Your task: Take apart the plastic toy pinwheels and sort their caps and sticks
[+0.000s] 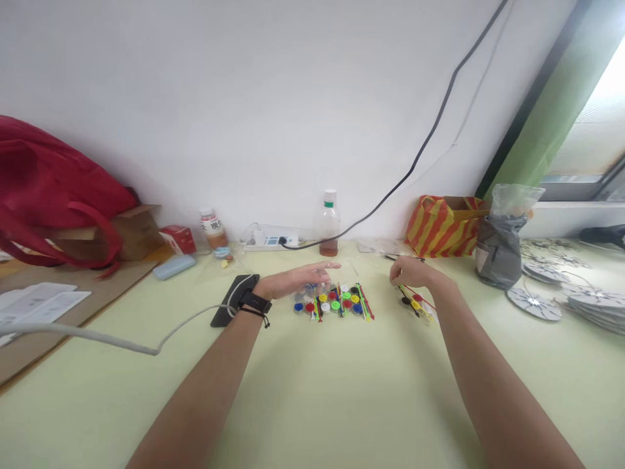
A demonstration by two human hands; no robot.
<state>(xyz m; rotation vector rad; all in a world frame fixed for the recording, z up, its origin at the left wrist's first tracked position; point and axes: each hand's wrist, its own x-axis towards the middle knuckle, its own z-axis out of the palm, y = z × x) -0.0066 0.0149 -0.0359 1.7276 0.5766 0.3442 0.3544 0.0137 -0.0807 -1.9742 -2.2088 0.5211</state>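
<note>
My left hand (303,279) reaches over the far-left part of a group of small coloured round pieces (335,305), its fingers stretched out. Those pieces are blue, red, white, green, yellow and black, and they sit in rows. Thin coloured arrow-shaped pointers (365,303) lie among them and at their right end. My right hand (409,270) is bent downward with its fingers curled together above a smaller cluster of arrow pointers (416,305) in black, yellow and red. What its fingertips hold, if anything, is hidden.
A phone (224,306) lies under my left wrist, with a pale cable (190,319) crossing nearby. Behind are a power strip (273,242), a bottle (329,225) and a black cord (430,133). A striped bag (434,228), grey bag (499,254) and stacked discs (598,306) stand right.
</note>
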